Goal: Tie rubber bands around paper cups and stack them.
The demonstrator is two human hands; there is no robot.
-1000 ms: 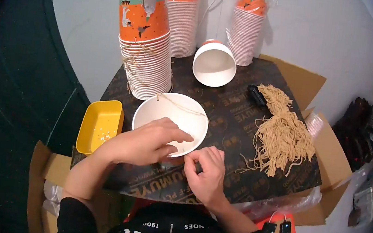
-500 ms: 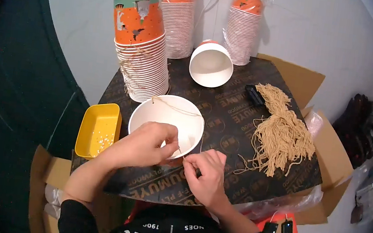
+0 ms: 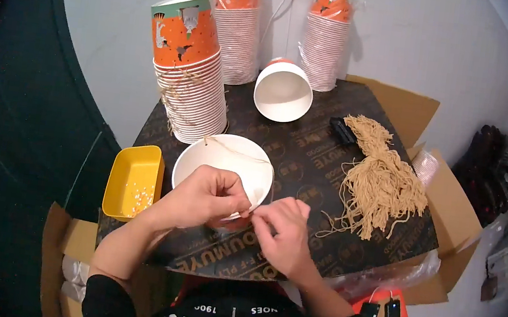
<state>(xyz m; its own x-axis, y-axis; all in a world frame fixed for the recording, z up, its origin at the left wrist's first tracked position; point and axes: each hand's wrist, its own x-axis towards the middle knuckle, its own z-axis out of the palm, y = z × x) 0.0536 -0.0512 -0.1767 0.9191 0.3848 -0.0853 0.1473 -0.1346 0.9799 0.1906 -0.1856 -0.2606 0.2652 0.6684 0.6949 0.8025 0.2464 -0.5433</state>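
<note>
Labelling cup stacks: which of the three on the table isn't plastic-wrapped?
The front-left stack, nearest the yellow tub: bare, with twine along its rims. The back-left stack and back-right stack are both plastic-wrapped.

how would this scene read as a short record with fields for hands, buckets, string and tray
left hand: at near rim of upright bucket, grip unclear
right hand: beside the left hand, at the same rim, fingers bent
string: strand across the upright bucket's inside; tan bundle at table's right
tray: yellow tray left of upright bucket, holding white bits
other buckets: lying bucket, tall stack, two wrapped stacks behind
</note>
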